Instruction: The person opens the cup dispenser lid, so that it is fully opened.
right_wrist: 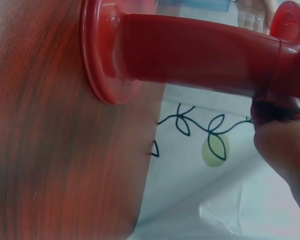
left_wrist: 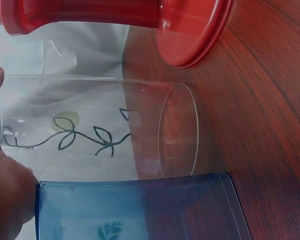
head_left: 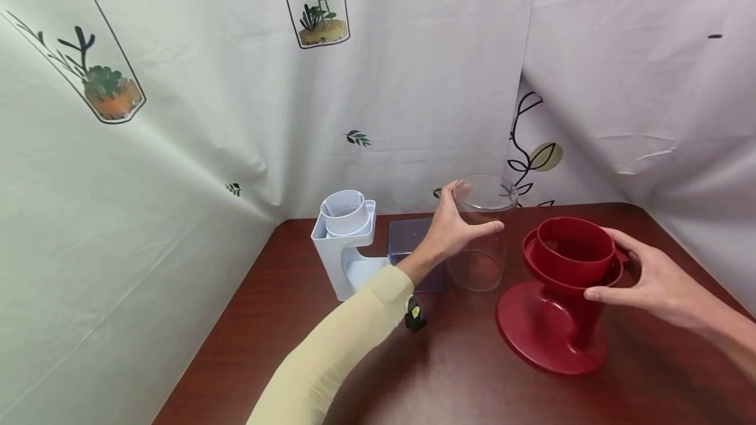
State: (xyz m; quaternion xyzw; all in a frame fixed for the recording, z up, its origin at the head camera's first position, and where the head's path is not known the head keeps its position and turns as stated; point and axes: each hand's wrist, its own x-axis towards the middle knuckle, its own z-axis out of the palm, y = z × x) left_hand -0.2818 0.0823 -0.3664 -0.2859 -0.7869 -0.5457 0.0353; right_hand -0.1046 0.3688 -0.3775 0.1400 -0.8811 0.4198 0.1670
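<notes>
My left hand (head_left: 451,227) grips a clear, open-topped cylinder (head_left: 480,267) near its upper rim, thumb in front and fingers round the far side. The cylinder stands upright on the table. My right hand (head_left: 655,284) holds a red stand (head_left: 552,326) by its cup-shaped top, thumb at the front of the collar and fingers behind. A curved column joins that top to a round, flat base. In the left wrist view, a translucent blue box (left_wrist: 100,207) is beside the cylinder, close to the left hand.
A white stand (head_left: 345,241) with a round cup in its top is at the back left of the brown wooden table (head_left: 449,372). White curtain (head_left: 413,84) with plant prints hangs behind the table and along its sides.
</notes>
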